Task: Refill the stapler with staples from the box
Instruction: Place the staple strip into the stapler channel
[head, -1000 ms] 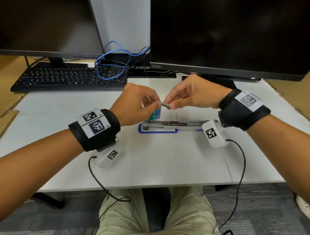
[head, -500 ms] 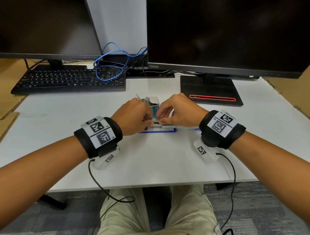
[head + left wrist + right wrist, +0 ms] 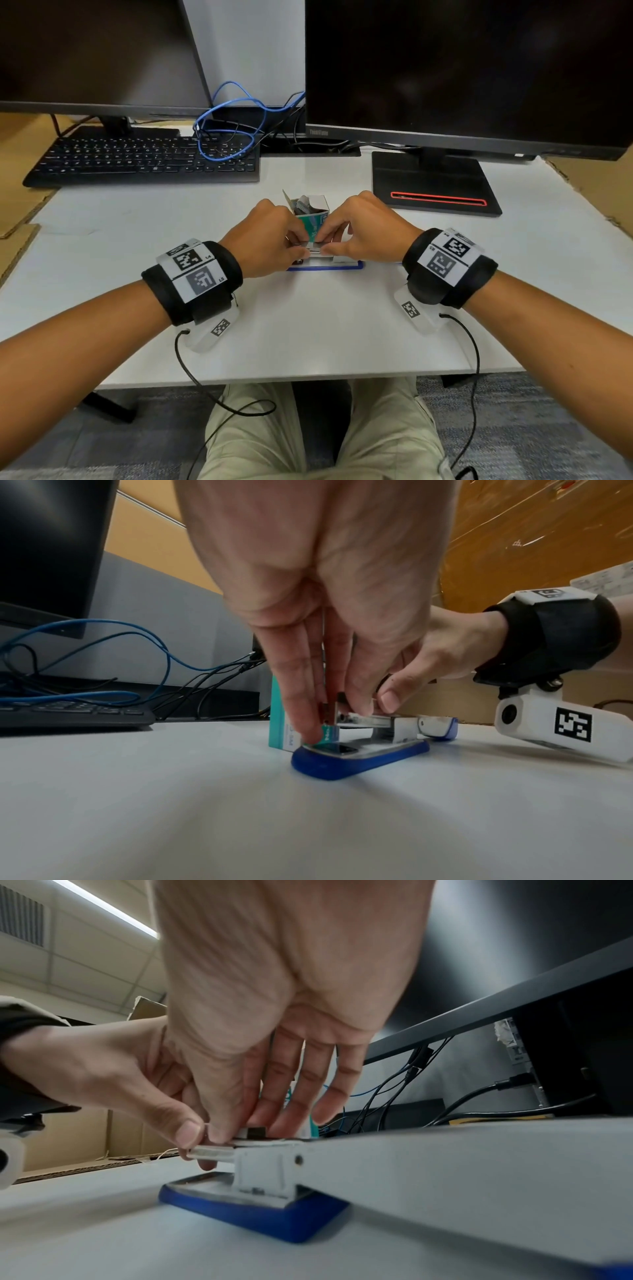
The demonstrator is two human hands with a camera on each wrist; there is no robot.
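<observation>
We find the stapler (image 3: 325,264) lying on the white desk (image 3: 308,325), directly in front of the person, its blue base flat on the surface and its top swung open to the person's right. The metal channel is exposed. The staple box (image 3: 310,214), teal and white with its flaps open, stands just behind the stapler, touching or nearly touching it. The left hand (image 3: 265,241) has its fingers curled down and pinches the channel at its front end, thumb on the near side. The right hand (image 3: 363,236) meets it from the other side, thumb and fingertips pinching a strip of staples (image 3: 315,251) pressed onto the channel. We cannot tell whether the strip is fully seated. A keyboard (image 3: 144,161) and two dark monitors (image 3: 462,68) stand behind.
</observation>
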